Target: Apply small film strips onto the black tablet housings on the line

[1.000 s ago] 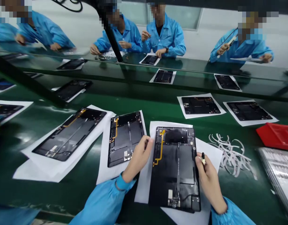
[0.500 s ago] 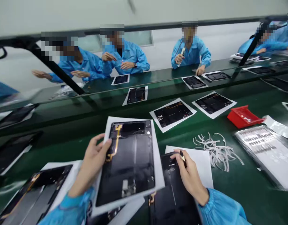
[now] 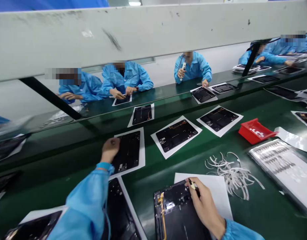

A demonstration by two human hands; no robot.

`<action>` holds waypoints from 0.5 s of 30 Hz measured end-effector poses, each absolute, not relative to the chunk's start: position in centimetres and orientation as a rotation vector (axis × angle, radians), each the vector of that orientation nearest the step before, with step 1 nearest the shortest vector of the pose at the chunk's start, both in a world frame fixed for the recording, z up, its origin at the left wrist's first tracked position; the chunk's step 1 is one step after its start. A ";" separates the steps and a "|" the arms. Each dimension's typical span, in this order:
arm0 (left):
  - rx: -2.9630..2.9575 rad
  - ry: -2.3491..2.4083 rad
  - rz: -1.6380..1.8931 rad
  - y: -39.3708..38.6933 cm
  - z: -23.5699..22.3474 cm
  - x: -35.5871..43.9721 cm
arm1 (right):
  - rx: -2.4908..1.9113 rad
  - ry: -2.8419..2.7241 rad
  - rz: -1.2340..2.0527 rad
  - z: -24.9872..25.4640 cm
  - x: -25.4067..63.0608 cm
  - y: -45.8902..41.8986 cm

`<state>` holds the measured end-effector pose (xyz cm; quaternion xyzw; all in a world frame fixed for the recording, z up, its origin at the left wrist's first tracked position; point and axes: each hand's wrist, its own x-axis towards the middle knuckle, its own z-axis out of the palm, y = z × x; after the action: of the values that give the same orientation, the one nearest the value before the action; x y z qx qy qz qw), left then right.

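Observation:
My left hand (image 3: 110, 150) reaches forward, fingers curled at the left edge of a dark tablet housing (image 3: 129, 150) on a white sheet; its fingertips are partly hidden. In front of me lies another tablet housing (image 3: 177, 213) with an orange flex cable (image 3: 163, 213) along its left side. My right hand (image 3: 205, 203) is closed around a slim black-and-cream pen-like tool (image 3: 192, 184), fingertips at that housing's top edge. Under and behind it sits a white sheet (image 3: 218, 186). A further housing (image 3: 120, 213) lies partly behind my left sleeve.
Several housings on sheets, such as this one (image 3: 177, 133), lie along the green bench (image 3: 153, 173). To the right are white strips (image 3: 233, 175), a red bin (image 3: 257, 131) and a tray of small parts (image 3: 280, 163). Co-workers in blue sit opposite, below a pale overhead beam (image 3: 153, 30).
My left hand has carried the housing and its sheet forward and down onto the bench. The housing under my right hand is now more uncovered. The view has tilted up.

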<state>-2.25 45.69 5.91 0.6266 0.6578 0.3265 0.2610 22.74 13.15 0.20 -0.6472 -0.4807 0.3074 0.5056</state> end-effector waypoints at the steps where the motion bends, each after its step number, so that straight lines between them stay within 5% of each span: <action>1: 1.620 1.766 0.857 45.1 4.9 -0.6 | -1.558 -1.164 0.746 0.1 22.7 13.1; 7: 1.303 1.609 0.713 42.6 -0.5 9.8 | -1.519 -1.192 0.764 0.2 22.7 13.2; 15: 1.114 1.490 0.740 41.1 1.2 11.1 | -1.438 -1.204 0.690 0.4 22.8 13.5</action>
<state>11.13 41.07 1.17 0.4684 0.6267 0.3112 0.5394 22.79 13.55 0.39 -0.6050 -0.5068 0.2904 0.5410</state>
